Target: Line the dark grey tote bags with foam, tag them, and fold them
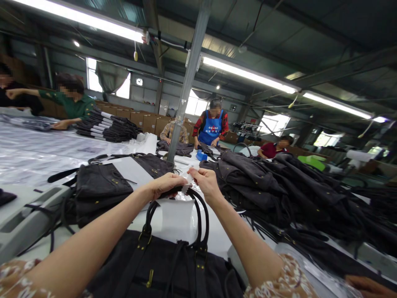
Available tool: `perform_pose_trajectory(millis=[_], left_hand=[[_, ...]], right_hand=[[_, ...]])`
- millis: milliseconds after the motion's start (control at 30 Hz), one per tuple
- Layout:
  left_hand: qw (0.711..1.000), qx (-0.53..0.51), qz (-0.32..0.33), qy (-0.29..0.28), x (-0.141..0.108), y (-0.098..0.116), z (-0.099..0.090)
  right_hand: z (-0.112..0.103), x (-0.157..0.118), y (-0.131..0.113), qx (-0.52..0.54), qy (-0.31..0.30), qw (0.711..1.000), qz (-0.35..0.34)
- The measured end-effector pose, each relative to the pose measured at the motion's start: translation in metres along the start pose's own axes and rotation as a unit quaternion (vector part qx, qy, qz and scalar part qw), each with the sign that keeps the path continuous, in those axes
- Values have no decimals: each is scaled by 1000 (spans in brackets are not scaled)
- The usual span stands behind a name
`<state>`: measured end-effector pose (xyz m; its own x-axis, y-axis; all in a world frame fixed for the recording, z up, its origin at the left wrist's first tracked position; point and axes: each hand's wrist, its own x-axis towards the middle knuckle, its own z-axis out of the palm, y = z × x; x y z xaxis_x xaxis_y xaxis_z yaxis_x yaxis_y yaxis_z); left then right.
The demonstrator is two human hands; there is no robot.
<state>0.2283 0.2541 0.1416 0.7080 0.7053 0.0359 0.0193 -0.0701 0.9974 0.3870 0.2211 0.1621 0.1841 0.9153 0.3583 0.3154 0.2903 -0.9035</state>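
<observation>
A black handbag [167, 263] with brass-coloured fittings lies right in front of me, its two looped handles [207, 215] standing up. My left hand [167, 185] is closed around the top of the handles. My right hand [205, 180] pinches a small white piece [189, 178] just above them, close to my left fingertips. Whether that piece is paper, tape or plastic I cannot tell. Some clear wrapping with a jagged edge shows at the handles under my fingers.
Another dark bag [104, 184] with a white paper band lies ahead left. A heap of dark bags [257, 182] fills the right side. A grey metal post [186, 91] rises ahead. Several people work around the tables, and another person's hand [369, 285] shows at lower right.
</observation>
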Motion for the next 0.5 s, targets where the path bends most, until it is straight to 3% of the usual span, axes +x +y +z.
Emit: perform_pose_trajectory(millis=[100,267,400,500], left_hand=[[1000,4,-24,12,2,2,7],[998,11,-43,48,4,0,20],[994,87,-2,60,7,-16,22],[976,191,55,95,12,-26,16]], right_hand=[[2,5,-1,-31,12,999,-25],[-1,11,6,-81,89,992,-34],[1,9,14,-115,144,981,-57],[6,14,20,-116,158,979,-58]])
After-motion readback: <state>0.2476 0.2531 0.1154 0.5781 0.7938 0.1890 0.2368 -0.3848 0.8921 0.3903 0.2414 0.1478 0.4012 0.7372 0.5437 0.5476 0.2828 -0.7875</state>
